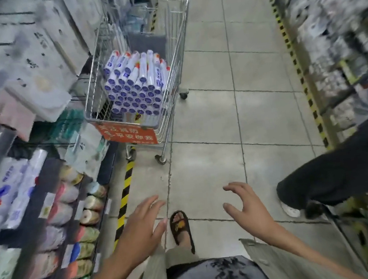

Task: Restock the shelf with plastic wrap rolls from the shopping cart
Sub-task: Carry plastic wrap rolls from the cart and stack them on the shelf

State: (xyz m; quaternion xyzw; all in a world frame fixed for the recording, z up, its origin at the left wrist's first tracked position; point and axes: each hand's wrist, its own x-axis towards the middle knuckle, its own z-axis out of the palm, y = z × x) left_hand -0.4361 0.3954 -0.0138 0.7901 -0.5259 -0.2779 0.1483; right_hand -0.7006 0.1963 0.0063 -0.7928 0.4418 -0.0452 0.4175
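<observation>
A: Where are the plastic wrap rolls [135, 87]?
B: Stacked in the shopping cart [179, 64] ahead. Left hand [141, 228] and right hand [246, 206] reach out, fingers spread, empty. Best to step close, lifting top rolls first.

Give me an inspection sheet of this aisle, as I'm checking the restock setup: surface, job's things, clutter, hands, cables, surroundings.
Surface: grey tiled floor; yellow-black striped tape along the left shelf's foot.
Job's things: shopping cart ahead, stacked with plastic wrap rolls; left shelf holds a few similar rolls.
Clutter: nothing seen.
Hands: left hand and right hand open, holding nothing, short of the cart.
Cables: nothing seen.
Surroundings: another person's dark trouser leg at right; right shelving too blurred to read.
</observation>
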